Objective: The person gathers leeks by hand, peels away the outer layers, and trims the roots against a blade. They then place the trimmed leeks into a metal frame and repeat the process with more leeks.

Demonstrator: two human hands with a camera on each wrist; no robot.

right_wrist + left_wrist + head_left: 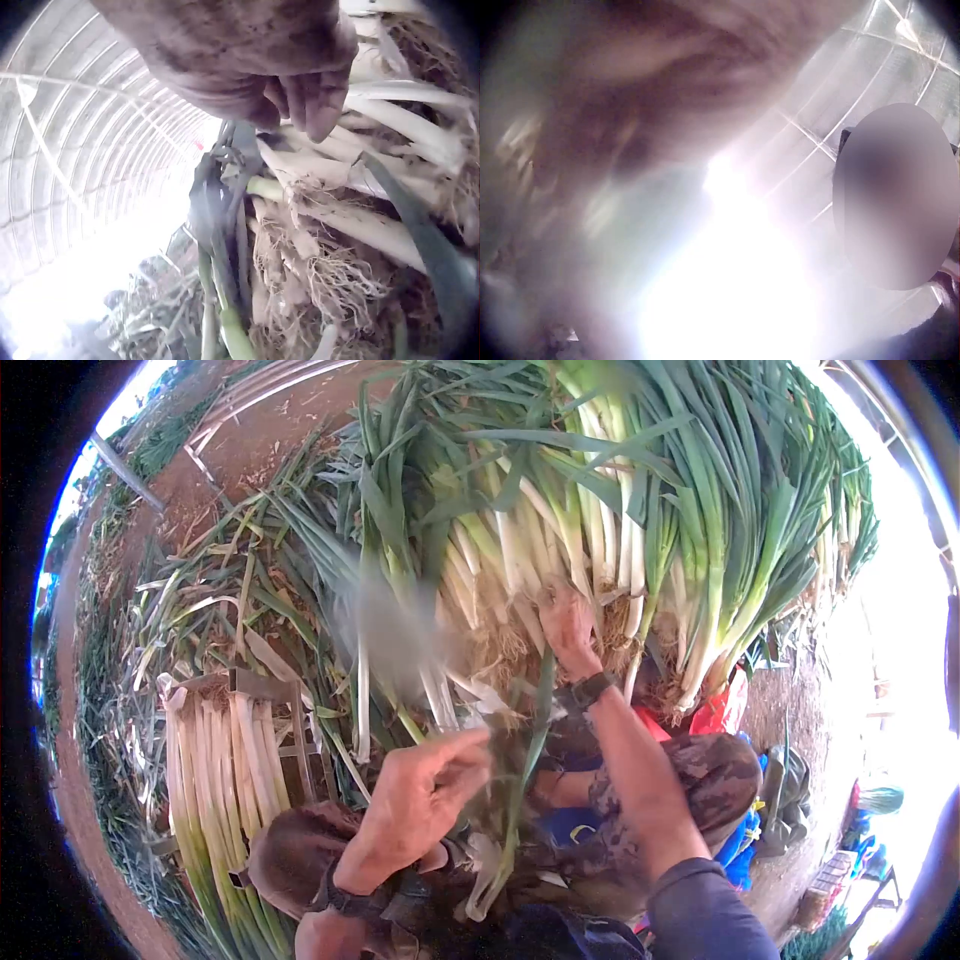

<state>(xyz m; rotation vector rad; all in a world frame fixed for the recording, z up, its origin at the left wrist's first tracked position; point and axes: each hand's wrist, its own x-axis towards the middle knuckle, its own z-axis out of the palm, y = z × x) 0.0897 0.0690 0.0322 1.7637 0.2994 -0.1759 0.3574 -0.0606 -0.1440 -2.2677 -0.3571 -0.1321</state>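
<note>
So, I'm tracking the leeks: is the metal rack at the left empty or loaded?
Loaded: leeks lie side by side in the metal rack, pale stalks showing.

Smooth leeks (515, 550); left of them, a metal rack (265, 685); below them, matt cloth trousers (718, 765), a glossy bag (733, 705), probably plastic.

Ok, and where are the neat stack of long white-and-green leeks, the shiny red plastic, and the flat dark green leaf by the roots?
Leek stack (213, 760): head view, on its white stalks.
Red plastic (737, 702): head view, on its exposed side.
Green leaf (435, 244): right wrist view, mid-blade.
</note>
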